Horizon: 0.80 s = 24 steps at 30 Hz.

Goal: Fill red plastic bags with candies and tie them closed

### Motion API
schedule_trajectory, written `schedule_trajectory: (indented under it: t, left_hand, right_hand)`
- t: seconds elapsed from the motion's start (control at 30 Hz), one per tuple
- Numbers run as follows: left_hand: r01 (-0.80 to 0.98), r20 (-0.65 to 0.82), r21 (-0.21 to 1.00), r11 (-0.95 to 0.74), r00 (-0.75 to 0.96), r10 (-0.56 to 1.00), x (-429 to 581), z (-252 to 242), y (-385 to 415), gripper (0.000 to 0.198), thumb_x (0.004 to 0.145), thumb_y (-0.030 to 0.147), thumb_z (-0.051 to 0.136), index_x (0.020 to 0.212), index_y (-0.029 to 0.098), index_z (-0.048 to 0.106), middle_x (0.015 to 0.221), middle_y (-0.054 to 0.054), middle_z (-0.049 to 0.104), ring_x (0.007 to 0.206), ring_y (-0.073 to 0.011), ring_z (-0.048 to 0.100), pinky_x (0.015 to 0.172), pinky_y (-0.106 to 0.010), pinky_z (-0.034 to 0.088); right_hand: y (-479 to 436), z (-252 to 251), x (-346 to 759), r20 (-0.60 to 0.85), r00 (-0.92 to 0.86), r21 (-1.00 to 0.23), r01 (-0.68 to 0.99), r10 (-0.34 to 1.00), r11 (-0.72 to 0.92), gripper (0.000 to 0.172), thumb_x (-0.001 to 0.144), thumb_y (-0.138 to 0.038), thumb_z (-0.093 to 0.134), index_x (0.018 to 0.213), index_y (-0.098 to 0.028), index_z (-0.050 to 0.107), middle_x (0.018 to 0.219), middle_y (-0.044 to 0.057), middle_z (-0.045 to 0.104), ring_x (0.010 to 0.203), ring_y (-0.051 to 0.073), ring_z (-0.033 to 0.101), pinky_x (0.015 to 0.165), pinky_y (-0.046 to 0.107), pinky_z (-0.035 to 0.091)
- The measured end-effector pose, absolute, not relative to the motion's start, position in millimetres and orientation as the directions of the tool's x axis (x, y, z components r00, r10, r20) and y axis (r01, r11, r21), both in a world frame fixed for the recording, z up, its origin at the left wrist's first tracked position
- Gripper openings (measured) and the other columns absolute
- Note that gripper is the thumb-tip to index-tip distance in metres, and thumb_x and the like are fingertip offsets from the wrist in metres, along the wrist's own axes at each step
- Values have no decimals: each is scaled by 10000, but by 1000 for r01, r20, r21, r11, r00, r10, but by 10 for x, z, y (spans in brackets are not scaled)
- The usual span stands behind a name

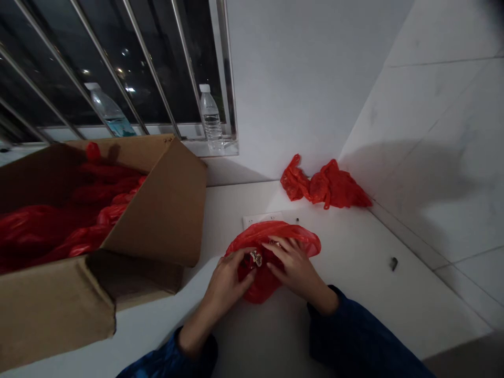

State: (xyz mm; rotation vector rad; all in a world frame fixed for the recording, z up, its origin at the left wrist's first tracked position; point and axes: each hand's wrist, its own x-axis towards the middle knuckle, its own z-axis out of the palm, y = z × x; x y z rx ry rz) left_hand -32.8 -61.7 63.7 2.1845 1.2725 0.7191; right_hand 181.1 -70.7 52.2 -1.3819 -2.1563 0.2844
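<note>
On the white tabletop lies an opened red plastic bag (260, 291), its mouth spread wide and both my hands inside it. My left hand (226, 281) has thumb and fingers curved around a small dark-red wrapped packet (255, 258) with pale print. Across from it, my right hand (293, 265) reaches in with bent fingers. A second small pale-patterned piece shows partly by those fingertips; what exactly they grip is hidden by the fingers and the bag.
To the left stands an open cardboard box (157, 199) holding several red plastic bags. Bunched red bags (334, 186) lie by the wall at the back right. A clear water bottle (211, 121) stands on the sill; another bottle (110, 110) leans by the barred window. A socket plate (262, 218) sits behind the bag.
</note>
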Motion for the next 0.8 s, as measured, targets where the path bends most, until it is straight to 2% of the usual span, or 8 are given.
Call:
schedule_trajectory:
  t: [0.1, 0.2, 0.33, 0.43, 0.5, 0.57, 0.67, 0.8]
  left_hand:
    - [517, 227, 730, -447, 433, 872, -295, 621, -646, 435, 861, 168, 551, 1288, 241, 522, 1271, -60, 645, 1127, -216, 619, 987, -365, 470]
    - [453, 264, 774, -441, 402, 877, -255, 622, -680, 446, 904, 202, 522, 1346, 240, 476, 1277, -74, 630, 1126, -211, 614, 987, -357, 473]
    - [345, 264, 861, -373, 323, 909, -213, 648, -706, 470, 938, 313, 550, 1378, 228, 405, 1099, -57, 668, 951, -180, 647, 883, -318, 503]
    - [354, 210, 872, -337, 350, 913, -197, 667, -709, 292, 905, 380, 609, 1129, 198, 565, 972, -35, 677, 861, -174, 632, 794, -281, 494]
    - [388, 181, 865, -318, 351, 919, -195, 680, -708, 224, 904, 406, 604, 890, 182, 594, 827, -10, 653, 756, -154, 592, 707, -249, 461]
    - [371, 177, 883, -288, 306, 936, -196, 694, -709, 280, 915, 416, 581, 774, 176, 558, 725, 12, 591, 690, -133, 534, 655, -229, 422]
    - [280, 153, 933, -226, 259, 954, -199, 710, -716, 297, 922, 425, 568, 769, 173, 539, 719, 19, 538, 682, -118, 485, 638, -215, 398]
    - [195, 120, 965, -177, 272, 955, -204, 701, -725, 301, 925, 440, 564, 792, 173, 524, 732, 19, 509, 683, -112, 453, 626, -206, 384]
  right_hand:
    - [-724, 573, 1745, 393, -359, -518, 674, 847, 526, 494, 922, -281, 578, 1407, -286, 482, 1332, 63, 603, 1276, 307, 464, 1072, 539, 338]
    - [-734, 609, 1694, 405, -280, -657, 572, 870, 490, 464, 918, -285, 594, 1373, -275, 506, 1220, 64, 652, 1163, 273, 546, 1030, 495, 391]
    - [-755, 664, 1638, 297, -151, -912, 248, 943, 327, 189, 894, -338, 631, 1045, -225, 642, 997, 45, 670, 921, 210, 626, 835, 363, 514]
    - [-781, 715, 1593, 125, -128, -988, -103, 984, 113, 213, 884, -404, 641, 968, -217, 585, 908, 23, 655, 837, 187, 639, 753, 329, 548]
    - [-790, 737, 1582, 59, -144, -973, -228, 988, 25, 247, 872, -428, 654, 959, -217, 558, 889, 10, 637, 806, 174, 635, 722, 315, 562]
    - [-786, 738, 1596, 63, -116, -973, -228, 991, 35, 256, 879, -444, 643, 852, -212, 537, 795, -17, 573, 719, 143, 596, 650, 272, 546]
    - [-765, 714, 1646, 106, -79, -982, -164, 991, 92, 327, 905, -460, 604, 733, -206, 490, 685, -41, 468, 621, 115, 536, 556, 228, 480]
    - [-750, 711, 1683, 80, -103, -988, -139, 991, 65, 340, 897, -481, 606, 730, -198, 520, 673, -29, 505, 627, 132, 569, 568, 244, 469]
